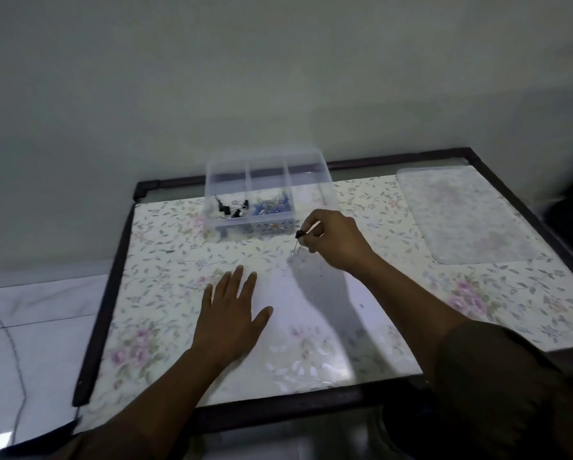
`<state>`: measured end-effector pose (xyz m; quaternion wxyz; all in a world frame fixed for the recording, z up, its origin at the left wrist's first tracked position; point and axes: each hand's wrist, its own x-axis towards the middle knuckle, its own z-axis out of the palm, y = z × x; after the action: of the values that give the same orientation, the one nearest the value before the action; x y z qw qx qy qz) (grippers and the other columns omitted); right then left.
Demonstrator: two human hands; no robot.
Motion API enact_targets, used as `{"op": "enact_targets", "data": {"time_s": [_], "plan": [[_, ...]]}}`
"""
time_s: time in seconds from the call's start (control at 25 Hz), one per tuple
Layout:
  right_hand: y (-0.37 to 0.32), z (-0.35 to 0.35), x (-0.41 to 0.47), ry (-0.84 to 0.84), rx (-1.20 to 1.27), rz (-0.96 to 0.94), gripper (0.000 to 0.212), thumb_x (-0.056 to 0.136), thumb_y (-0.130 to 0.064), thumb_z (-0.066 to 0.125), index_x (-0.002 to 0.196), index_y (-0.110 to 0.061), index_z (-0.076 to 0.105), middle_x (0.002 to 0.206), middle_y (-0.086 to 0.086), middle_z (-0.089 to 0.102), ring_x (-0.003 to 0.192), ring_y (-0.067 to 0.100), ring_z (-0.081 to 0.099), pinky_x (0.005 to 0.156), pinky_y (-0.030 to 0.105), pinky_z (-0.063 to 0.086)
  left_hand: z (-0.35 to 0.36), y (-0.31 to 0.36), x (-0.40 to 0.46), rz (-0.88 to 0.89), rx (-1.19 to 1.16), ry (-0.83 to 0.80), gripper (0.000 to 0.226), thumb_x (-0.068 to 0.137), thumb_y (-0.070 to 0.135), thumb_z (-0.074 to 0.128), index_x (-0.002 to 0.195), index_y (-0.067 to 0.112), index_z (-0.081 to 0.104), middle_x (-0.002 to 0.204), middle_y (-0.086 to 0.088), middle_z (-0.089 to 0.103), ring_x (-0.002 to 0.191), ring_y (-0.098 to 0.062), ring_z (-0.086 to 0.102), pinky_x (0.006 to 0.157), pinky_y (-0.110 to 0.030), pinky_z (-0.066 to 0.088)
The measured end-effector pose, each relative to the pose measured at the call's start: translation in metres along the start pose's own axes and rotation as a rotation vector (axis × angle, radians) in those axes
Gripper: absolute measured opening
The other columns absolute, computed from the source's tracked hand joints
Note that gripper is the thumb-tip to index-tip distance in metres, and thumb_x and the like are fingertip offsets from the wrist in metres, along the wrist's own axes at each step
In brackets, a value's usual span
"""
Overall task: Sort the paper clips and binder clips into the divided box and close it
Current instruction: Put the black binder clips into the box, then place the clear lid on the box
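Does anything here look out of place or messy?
Nothing looks spilled or damaged. The box stands open with clips sorted inside; its lid lies apart on the table's right side. The right hand pinches one binder clip beside the box; the left hand rests flat.

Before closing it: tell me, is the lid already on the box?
No: the lid lies flat on the table, right of the open box.

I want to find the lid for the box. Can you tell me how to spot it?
Start at the flowery table and look to its far right corner, well to the right of the clear box with the clips. The lid lies flat there by itself. Unlike the box, it is a thin cloudy sheet with rounded corners, with no walls and nothing in it.
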<state>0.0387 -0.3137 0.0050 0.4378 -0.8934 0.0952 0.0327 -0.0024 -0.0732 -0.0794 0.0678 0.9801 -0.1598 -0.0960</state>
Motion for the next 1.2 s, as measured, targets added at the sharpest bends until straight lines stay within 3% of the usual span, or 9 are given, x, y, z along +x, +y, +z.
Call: {"op": "enact_targets", "data": {"time_s": [0.16, 0.32, 0.56, 0.76, 0.92, 1.2], "plan": [[-0.058, 0.042, 0.045, 0.053, 0.094, -0.041, 0.009, 0.084, -0.016, 0.077, 0.088, -0.019, 0.069, 0.084, 0.007, 0.077, 0.075, 0.023, 0.075, 0.063, 0.031, 0.058, -0.002, -0.044, -0.023, -0.077, -0.054, 0.016, 0.077, 0.091, 0.073, 0.02, 0.156, 0.04, -0.006, 0.165, 0.01, -0.015, 0.153, -0.016, -0.012, 0.121, -0.054, -0.004], [-0.091, 0.081, 0.089, 0.099, 0.005, -0.05, 0.011, 0.081, -0.025, 0.079, 0.081, -0.027, 0.068, 0.084, 0.003, 0.076, 0.076, 0.023, 0.073, 0.077, 0.042, 0.061, 0.001, -0.048, -0.029, -0.072, -0.039, 0.034, 0.076, 0.092, 0.072, 0.012, 0.153, 0.038, -0.017, 0.162, 0.01, -0.026, 0.15, -0.017, -0.024, 0.119, -0.057, -0.012], [-0.085, 0.1, 0.091, 0.096, -0.162, -0.119, 0.007, 0.086, -0.017, 0.076, 0.092, -0.016, 0.074, 0.096, 0.006, 0.076, 0.09, 0.02, 0.07, 0.084, 0.033, 0.056, 0.005, -0.056, -0.027, -0.078, -0.057, 0.01, 0.075, 0.093, 0.07, 0.014, 0.154, 0.037, -0.016, 0.163, 0.007, -0.025, 0.15, -0.019, -0.025, 0.117, -0.057, -0.015], [-0.058, 0.056, 0.054, 0.081, -0.284, -0.216, 0.016, 0.089, -0.024, 0.074, 0.102, -0.014, 0.072, 0.091, -0.001, 0.07, 0.083, 0.015, 0.064, 0.074, 0.024, 0.044, -0.001, -0.052, -0.025, -0.095, -0.064, -0.043, 0.076, 0.094, 0.068, 0.018, 0.156, 0.034, -0.012, 0.164, 0.006, -0.023, 0.151, -0.02, -0.022, 0.12, -0.054, -0.01], [0.002, -0.008, 0.027, 0.147, -0.328, -0.124, 0.018, 0.089, -0.027, 0.074, 0.102, -0.016, 0.072, 0.093, 0.0, 0.074, 0.08, 0.017, 0.066, 0.075, 0.026, 0.045, -0.012, -0.028, -0.018, -0.106, -0.072, -0.06, 0.079, 0.096, 0.063, 0.027, 0.158, 0.024, 0.0, 0.167, -0.002, -0.012, 0.154, -0.024, -0.01, 0.124, -0.048, -0.001], [0.131, -0.124, -0.022, 0.459, -0.245, 0.191, 0.022, 0.091, -0.027, 0.07, 0.109, -0.014, 0.07, 0.11, 0.009, 0.073, 0.103, 0.03, 0.066, 0.083, 0.034, 0.046, -0.017, 0.115, 0.03, 0.254, -0.072, -0.111, 0.075, 0.097, 0.059, 0.031, 0.158, 0.023, 0.006, 0.168, -0.004, -0.003, 0.154, -0.024, 0.0, 0.124, -0.046, 0.0]]}}
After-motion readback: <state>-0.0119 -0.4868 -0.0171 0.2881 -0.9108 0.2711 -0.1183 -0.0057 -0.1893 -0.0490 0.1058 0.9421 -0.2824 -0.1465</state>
